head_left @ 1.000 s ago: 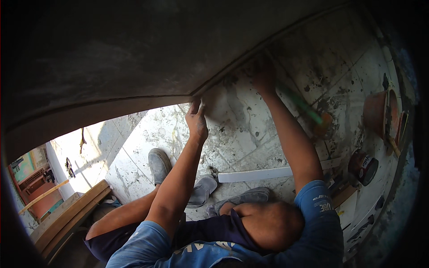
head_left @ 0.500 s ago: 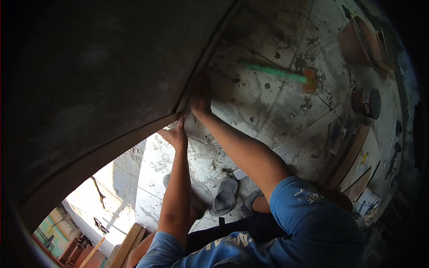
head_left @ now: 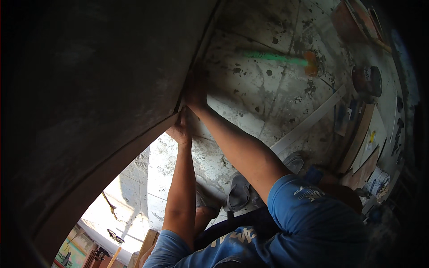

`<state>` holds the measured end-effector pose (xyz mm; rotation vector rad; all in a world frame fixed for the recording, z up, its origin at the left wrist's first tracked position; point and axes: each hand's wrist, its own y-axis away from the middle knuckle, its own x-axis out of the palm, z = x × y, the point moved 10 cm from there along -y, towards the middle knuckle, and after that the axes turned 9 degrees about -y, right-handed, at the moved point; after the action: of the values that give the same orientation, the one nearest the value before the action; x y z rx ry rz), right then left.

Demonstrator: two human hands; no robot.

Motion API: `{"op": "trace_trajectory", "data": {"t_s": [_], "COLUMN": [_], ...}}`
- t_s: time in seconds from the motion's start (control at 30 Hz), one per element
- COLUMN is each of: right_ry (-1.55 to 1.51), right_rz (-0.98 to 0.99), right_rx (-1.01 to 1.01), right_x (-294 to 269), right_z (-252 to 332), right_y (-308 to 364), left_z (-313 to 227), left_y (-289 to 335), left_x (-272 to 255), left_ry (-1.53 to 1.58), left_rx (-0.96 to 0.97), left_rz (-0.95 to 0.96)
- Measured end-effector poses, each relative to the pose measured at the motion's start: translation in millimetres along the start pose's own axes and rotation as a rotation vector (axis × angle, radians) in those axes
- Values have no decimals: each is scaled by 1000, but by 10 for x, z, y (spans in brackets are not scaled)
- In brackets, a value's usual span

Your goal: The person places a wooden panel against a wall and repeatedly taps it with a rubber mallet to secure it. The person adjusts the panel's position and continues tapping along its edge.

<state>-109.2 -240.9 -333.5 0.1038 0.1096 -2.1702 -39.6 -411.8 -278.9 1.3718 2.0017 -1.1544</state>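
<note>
A large dark panel (head_left: pixel 103 67) with a brownish edge fills the left side of the head view, one corner pointing at my hands. My left hand (head_left: pixel 180 130) is closed round the edge at that corner, with its fingertips partly hidden. Farther up, my right hand (head_left: pixel 195 94) touches the panel's right-hand edge. Deep shadow hides its fingers, so I cannot tell how they are bent. Both arms are stretched out in front of me.
On the stained tiled floor (head_left: pixel 241 111) lies a mallet (head_left: pixel 286 58) with a green handle and orange head. A pale flat strip (head_left: pixel 308 120), a dark tin (head_left: pixel 367 81) and a reddish container (head_left: pixel 351 22) are to the right. Grey sandals (head_left: pixel 239 193) are near my feet.
The view has shifted a little, and floor items appear displaced. My feet and the grey sandals appear farther right. Both hands stay at the panel's corner.
</note>
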Motion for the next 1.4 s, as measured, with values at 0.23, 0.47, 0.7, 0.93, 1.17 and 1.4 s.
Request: {"op": "trace_trajectory", "data": {"t_s": [0.23,0.47,0.7,0.93,1.17,1.4], "right_ry": [-1,-77,-76,-45,-100,-73], "right_rz": [69,80,76,-40,36,24], "right_rx": [31,145,108,15,117,97], "right_x": [36,37,27,-59,-3,-55], "right_z": [104,16,61,157,135,109], "right_y": [-13,6,-23,-11,-44,-43], "left_z": [21,12,-50,-10,174,28], "left_y": [-11,-9,-42,-8,32,30], "left_x": [43,47,2,27,112,72], "left_ry": [-64,-36,34,-47,65,-2], "left_rx": [45,17,-5,5,-146,-29], "left_rz": [31,31,-1,-13,72,-9]}}
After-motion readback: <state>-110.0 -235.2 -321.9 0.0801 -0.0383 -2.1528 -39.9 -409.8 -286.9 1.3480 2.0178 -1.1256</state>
